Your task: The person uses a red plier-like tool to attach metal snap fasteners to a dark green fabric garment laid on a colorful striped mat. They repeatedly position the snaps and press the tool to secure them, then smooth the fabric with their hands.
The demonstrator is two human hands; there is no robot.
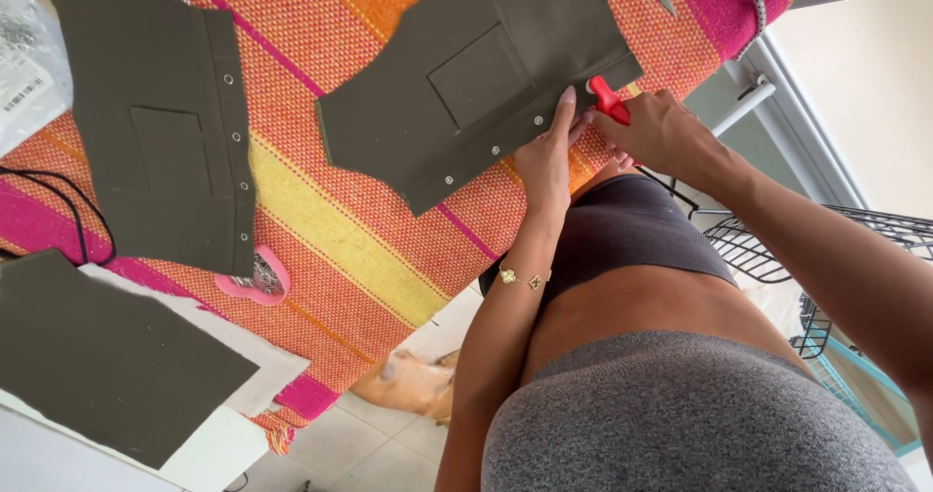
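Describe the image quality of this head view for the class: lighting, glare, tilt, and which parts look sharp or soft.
Head view: bright, even daylight with soft shadows; the frame is strongly tilted and wide-angle stretched. The olive fabric panel and striped cloth look sharp, as do the left hand and right hand at the red tool. The pale wall at upper right is nearly washed out; the grey leggings close to the lens look slightly soft.

- I take this for a home sewing corner: olive fabric pieces cut with pockets and snaps lie on a striped woven cloth over the surface.
- Tiled floor, a wire chair, and a dog lying below suggest a house.
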